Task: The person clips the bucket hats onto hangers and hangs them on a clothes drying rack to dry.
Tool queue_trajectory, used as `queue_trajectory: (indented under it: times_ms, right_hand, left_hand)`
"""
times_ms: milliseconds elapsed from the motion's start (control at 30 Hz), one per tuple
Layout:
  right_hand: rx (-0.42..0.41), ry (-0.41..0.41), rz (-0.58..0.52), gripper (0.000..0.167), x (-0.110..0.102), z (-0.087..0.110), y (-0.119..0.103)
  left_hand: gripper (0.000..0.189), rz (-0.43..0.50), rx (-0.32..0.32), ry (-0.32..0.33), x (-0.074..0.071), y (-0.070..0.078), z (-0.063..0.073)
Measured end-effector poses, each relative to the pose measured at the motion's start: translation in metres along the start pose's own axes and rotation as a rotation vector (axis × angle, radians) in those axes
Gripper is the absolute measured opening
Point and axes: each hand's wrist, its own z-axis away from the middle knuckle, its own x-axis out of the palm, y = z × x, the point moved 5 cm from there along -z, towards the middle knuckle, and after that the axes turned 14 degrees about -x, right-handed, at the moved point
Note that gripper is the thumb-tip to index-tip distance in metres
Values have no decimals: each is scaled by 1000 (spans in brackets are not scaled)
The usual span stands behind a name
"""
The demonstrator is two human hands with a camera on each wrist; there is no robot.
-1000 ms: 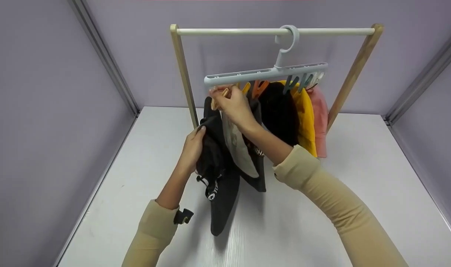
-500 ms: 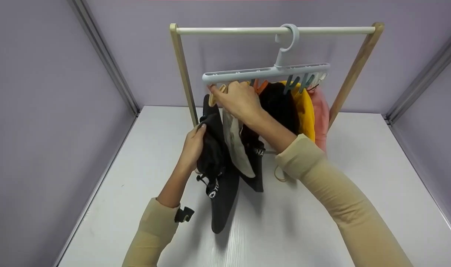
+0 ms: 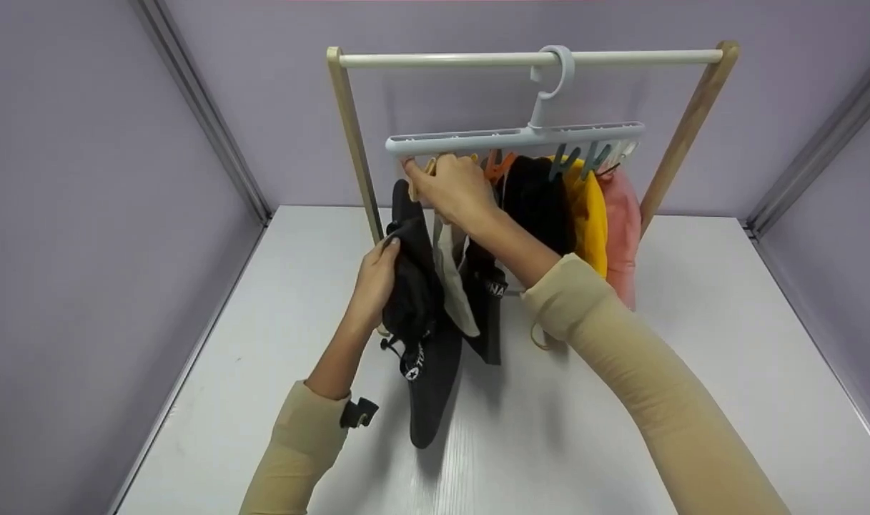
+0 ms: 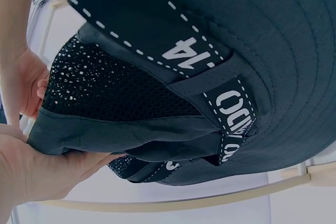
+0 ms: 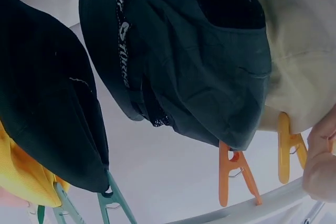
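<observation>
My left hand (image 3: 372, 286) grips the crown of a dark sun hat (image 3: 435, 372), whose wide brim hangs toward the table. In the left wrist view the hat (image 4: 178, 85) shows black mesh panels and a ribbon with white lettering. My right hand (image 3: 460, 189) pinches a pale orange clothes peg (image 3: 430, 169) under the left end of a light blue clip hanger (image 3: 470, 143). The dark hat's upper edge lies just below that peg. Right beside it hang a beige hat (image 3: 450, 279) and another dark hat (image 3: 488, 315), partly behind my right hand.
The hanger hooks over the white rail (image 3: 442, 61) of a wooden-legged rack. Farther right hang black (image 3: 538, 204), yellow (image 3: 588, 222) and pink (image 3: 620, 236) hats. Orange (image 5: 224, 177), yellow (image 5: 284, 150) and teal (image 5: 116, 203) pegs hold hats. Lilac walls enclose the white table (image 3: 728, 343).
My right hand has risen slightly with the peg, and the hanger's left end has shifted a little up and left. My left hand keeps its hold on the dark hat, almost still.
</observation>
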Motion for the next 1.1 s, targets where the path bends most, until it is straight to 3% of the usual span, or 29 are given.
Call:
queue_trajectory:
  times_ms: [533, 1100]
  right_hand:
    - [-92, -28, 380, 52, 3, 0, -9]
    - [-86, -108, 500, 46, 21, 1, 3]
  left_hand:
    - [45, -66, 18, 50, 4, 2, -5]
    - [41, -154, 56, 103, 23, -3, -18]
